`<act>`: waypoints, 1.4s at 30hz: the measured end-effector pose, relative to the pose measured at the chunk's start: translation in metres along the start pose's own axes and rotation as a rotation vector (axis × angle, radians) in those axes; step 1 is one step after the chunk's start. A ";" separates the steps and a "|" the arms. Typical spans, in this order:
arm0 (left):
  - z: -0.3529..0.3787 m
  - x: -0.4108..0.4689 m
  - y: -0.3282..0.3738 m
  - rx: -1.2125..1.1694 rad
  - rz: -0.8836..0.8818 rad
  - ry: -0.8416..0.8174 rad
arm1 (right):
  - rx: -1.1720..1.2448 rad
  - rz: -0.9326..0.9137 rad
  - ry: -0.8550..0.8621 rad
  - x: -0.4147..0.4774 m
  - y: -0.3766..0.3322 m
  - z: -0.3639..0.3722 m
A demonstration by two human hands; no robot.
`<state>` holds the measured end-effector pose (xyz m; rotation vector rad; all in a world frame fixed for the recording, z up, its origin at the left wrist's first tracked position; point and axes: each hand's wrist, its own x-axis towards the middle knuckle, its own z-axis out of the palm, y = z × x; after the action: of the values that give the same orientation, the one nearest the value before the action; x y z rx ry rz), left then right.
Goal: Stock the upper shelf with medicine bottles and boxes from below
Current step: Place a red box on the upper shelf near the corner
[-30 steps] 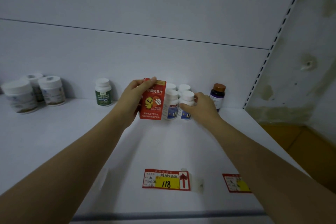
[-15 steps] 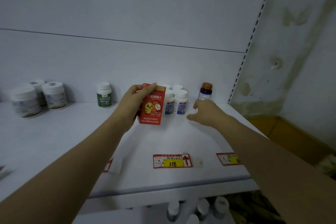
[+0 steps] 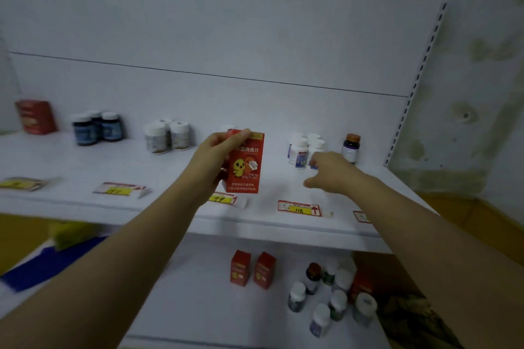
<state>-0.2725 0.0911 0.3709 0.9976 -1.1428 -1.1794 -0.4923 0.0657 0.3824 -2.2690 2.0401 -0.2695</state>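
My left hand (image 3: pixel 215 157) grips a red medicine box (image 3: pixel 246 163) with a yellow chick on it, held upright above the front of the upper shelf (image 3: pixel 181 170). My right hand (image 3: pixel 330 173) hovers empty, fingers loosely spread, just in front of a cluster of white bottles (image 3: pixel 304 150) on that shelf. An amber-capped dark bottle (image 3: pixel 351 147) stands to their right. On the lower shelf (image 3: pixel 198 300) stand two red boxes (image 3: pixel 252 269) and several small bottles (image 3: pixel 326 297).
Further left on the upper shelf are white jars (image 3: pixel 167 136), dark blue bottles (image 3: pixel 96 127) and a red box (image 3: pixel 35 116). Price tags (image 3: pixel 299 208) lie along the shelf front. A perforated upright (image 3: pixel 414 79) and stained wall bound the right side.
The view has pulled back and down, showing the lower shelf. My right hand drew away from the white bottles. The red box in my left hand came nearer the shelf's front.
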 end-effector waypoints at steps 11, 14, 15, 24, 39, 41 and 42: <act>-0.122 -0.112 0.054 0.055 0.056 0.252 | 0.035 -0.246 -0.059 -0.050 -0.141 0.002; -0.167 -0.130 0.063 0.047 0.071 0.331 | 0.047 -0.310 -0.086 -0.053 -0.193 0.012; -0.182 -0.136 0.066 0.043 0.076 0.354 | 0.052 -0.331 -0.093 -0.053 -0.212 0.016; -0.345 -0.170 0.105 0.081 0.129 0.458 | 0.079 -0.478 -0.095 -0.046 -0.396 0.048; -0.568 -0.136 0.124 0.062 0.123 0.515 | 0.074 -0.591 -0.110 0.018 -0.623 0.106; -0.586 -0.112 0.118 0.059 0.119 0.495 | 0.076 -0.566 -0.104 0.043 -0.635 0.114; -0.595 -0.099 0.114 0.062 0.120 0.484 | 0.080 -0.554 -0.099 0.057 -0.640 0.118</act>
<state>0.3312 0.2028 0.3730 1.1660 -0.8409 -0.7528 0.1609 0.0731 0.3833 -2.6845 1.2931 -0.2552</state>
